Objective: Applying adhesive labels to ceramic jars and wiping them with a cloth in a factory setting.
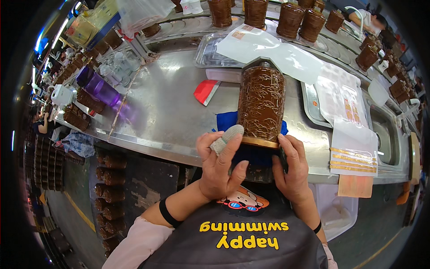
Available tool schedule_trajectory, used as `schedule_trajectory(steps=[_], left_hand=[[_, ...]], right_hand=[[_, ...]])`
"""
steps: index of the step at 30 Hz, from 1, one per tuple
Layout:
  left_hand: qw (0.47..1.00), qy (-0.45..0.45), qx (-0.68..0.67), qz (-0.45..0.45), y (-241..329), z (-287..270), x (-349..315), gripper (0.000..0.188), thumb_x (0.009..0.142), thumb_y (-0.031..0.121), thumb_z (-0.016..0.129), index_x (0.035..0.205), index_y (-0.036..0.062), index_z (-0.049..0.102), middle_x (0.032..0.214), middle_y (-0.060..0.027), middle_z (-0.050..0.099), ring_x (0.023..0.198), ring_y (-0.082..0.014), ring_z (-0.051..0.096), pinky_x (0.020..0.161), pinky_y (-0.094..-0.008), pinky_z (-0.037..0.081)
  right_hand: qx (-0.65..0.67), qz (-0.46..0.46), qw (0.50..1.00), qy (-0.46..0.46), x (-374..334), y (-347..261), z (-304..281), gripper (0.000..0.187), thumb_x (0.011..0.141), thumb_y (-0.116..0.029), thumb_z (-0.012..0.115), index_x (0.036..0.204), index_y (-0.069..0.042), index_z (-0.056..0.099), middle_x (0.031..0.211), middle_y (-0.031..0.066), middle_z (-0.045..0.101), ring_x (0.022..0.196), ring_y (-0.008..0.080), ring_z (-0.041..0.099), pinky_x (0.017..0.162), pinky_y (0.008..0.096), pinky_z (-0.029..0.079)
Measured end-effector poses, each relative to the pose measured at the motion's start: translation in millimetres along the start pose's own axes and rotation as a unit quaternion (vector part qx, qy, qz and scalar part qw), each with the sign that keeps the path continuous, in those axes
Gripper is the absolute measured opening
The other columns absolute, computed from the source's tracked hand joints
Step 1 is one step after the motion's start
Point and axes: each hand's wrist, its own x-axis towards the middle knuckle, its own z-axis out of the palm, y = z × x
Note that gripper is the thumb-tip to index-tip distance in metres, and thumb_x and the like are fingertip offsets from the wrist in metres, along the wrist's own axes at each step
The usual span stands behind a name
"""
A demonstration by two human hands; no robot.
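Note:
A glossy dark-brown bottle (pixel 262 101) with a raised pattern lies with its base toward me on a blue cloth (pixel 227 120). A gold strip (pixel 260 142) runs around its base end. My left hand (pixel 221 163) has its fingertips against the left end of the strip, one finger in a grey knitted cover (pixel 227 139), the thumb held apart below. From the other side, my right hand (pixel 292 166) touches the bottle's right edge at the strip, fingers bent. The two hands grip the bottle's base between them. Parts of the fingertips are hidden behind the bottle.
To the right are a sheet with gold strips (pixel 354 161), a metal tray (pixel 312 105) and a sink (pixel 387 134). A red-and-white packet (pixel 207 92) and a purple bottle (pixel 101 88) lie on the steel table (pixel 165 94). Brown bottles (pixel 255 13) line a conveyor behind; a person (pixel 367 21) sits far right.

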Motion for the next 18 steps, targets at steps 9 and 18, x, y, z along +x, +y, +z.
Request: schedule_trajectory(steps=[9,18], left_hand=[[1.000,-0.013,0.022,-0.007,0.8,-1.0,17.3,0.034,0.088,0.015,0.065,0.120,0.0063,0.068,0.119,-0.0133,0.061,0.113,-0.0307,0.041,0.101,-0.0437,0.033],[0.998,-0.005,0.065,0.014,0.1,1.5,15.1,0.031,0.085,0.014,0.068,0.115,0.0135,0.073,0.112,-0.0055,0.067,0.109,-0.0263,0.044,0.104,-0.0475,0.026]], right_hand=[[-0.002,-0.003,1.000,0.004,-0.1,0.1,0.5,0.062,0.074,0.012,0.064,0.132,-0.001,0.051,0.116,0.0205,0.055,0.103,0.0360,0.057,0.087,0.0417,0.049],[-0.003,-0.004,1.000,0.007,-0.8,1.0,1.8,0.062,0.074,0.012,0.064,0.132,-0.001,0.050,0.115,0.0201,0.056,0.103,0.0357,0.057,0.088,0.0416,0.049]])
